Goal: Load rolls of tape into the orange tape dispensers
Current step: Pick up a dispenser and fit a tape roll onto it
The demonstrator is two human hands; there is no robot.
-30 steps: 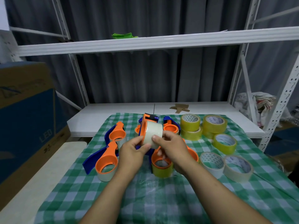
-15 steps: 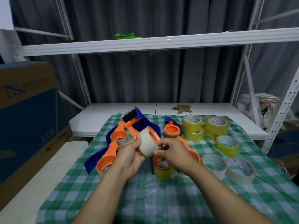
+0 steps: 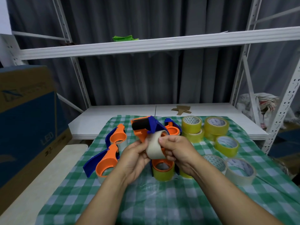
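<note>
Over the green checked cloth (image 3: pixel 162 200), left hand (image 3: pixel 134 158) and right hand (image 3: pixel 178 151) both grip the pale tape roll (image 3: pixel 154 148), seated on the orange dispenser (image 3: pixel 140 135).

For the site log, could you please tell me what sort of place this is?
Probably a storeroom or packing area: white metal shelving before a grey curtain, a large cardboard box at left, and yellow tape rolls with orange tape dispensers on a checked cloth.

Grey curtain (image 3: pixel 129 78), white metal shelving (image 3: pixel 162 44) — cardboard box (image 3: pixel 24 127)
</note>
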